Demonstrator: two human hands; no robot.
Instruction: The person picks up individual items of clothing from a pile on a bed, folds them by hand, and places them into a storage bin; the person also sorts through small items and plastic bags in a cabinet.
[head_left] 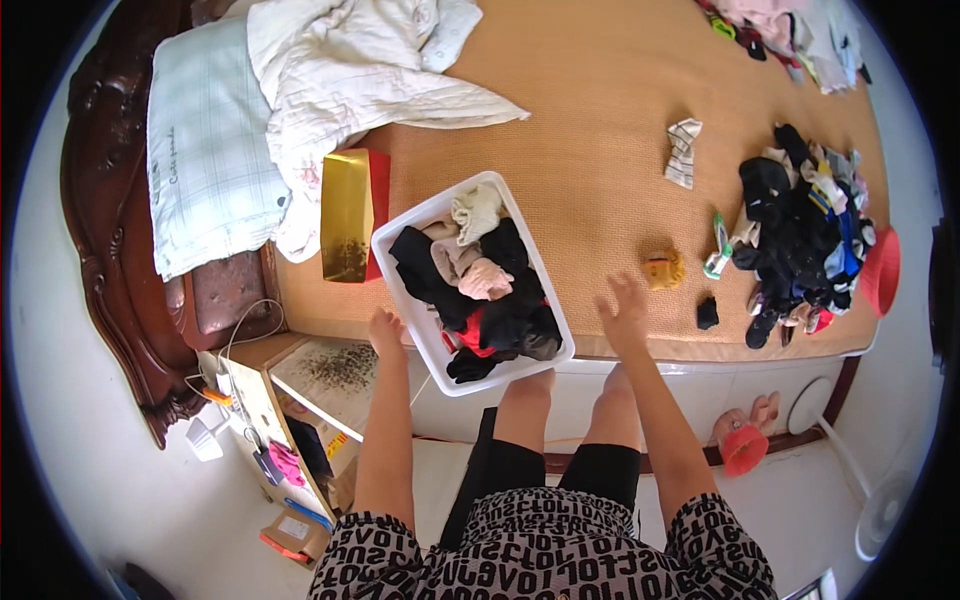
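Note:
A white plastic bin (480,182) stands at a slant on the bed's near edge, its near end reaching out over my knees. Inside lie rumpled socks and small clothes: black ones (423,263), a pink one (487,279), a cream one (476,213) and a red one (470,330). My left hand (387,332) is at the bin's left side; its short-looking fingers do not show clearly whether they grip the rim. To the right of the bin, my right hand (626,312) hovers by the bed edge with fingers spread, holding nothing. Just beyond it lies a mustard-yellow bundle (663,269).
A large pile of dark socks (795,240) lies at the right, beside a red bowl-shaped thing (881,272). Nearer are a striped folded cloth (682,153), a green-and-white item (718,247) and a small black piece (707,313). A gold-and-red box (345,215) stands left of the bin.

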